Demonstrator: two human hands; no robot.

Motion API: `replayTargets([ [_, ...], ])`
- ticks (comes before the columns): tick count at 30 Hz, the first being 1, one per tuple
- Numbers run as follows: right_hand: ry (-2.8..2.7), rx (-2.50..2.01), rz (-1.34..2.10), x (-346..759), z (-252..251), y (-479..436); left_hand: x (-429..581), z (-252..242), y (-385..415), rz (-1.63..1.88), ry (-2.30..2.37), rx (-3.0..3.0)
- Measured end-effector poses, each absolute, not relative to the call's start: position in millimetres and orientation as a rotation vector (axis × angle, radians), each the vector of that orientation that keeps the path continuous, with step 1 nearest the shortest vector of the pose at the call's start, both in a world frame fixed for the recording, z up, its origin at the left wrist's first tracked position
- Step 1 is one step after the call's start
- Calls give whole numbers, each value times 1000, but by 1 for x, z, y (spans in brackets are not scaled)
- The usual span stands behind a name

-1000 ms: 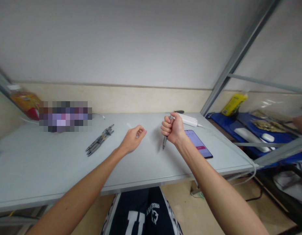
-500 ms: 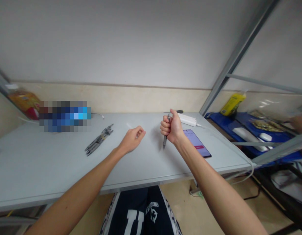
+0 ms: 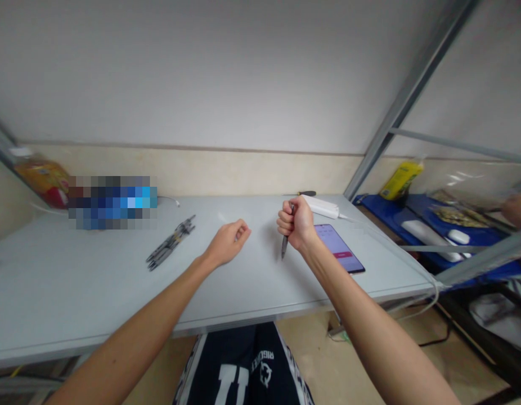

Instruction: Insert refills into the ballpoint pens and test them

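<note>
My right hand point(image 3: 295, 224) is wrapped in a fist around a dark pen point(image 3: 284, 247), held upright with its tip pointing down, just above the desk. The thumb is bent over the pen's upper end, and most of the barrel is hidden by the fingers. My left hand point(image 3: 227, 242) rests on the desk with its fingers curled in, and I see nothing in it. Left of that hand lies a bunch of several similar grey and black pens point(image 3: 171, 243), side by side at a slant.
A phone point(image 3: 338, 248) with its screen lit lies beside my right wrist. Behind it are a white power strip point(image 3: 323, 207) and a dark-handled tool point(image 3: 306, 193). A bottle point(image 3: 43, 177) and a blurred-out blue object point(image 3: 112, 203) stand at the back left. A metal post borders the desk's right end.
My right thumb has come down from its raised position onto the pen's upper end. The left hand and the bunch of pens have stayed put.
</note>
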State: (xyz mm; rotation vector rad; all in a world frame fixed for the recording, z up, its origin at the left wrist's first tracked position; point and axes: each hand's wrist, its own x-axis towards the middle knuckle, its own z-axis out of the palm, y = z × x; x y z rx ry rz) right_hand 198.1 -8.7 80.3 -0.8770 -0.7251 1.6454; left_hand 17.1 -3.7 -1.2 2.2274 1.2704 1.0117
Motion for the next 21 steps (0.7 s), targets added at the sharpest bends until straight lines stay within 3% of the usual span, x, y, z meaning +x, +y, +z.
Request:
replayTargets([
  [21,-803,-915,1658,201,74,-8,17,-2,-3,980,1280,2275],
])
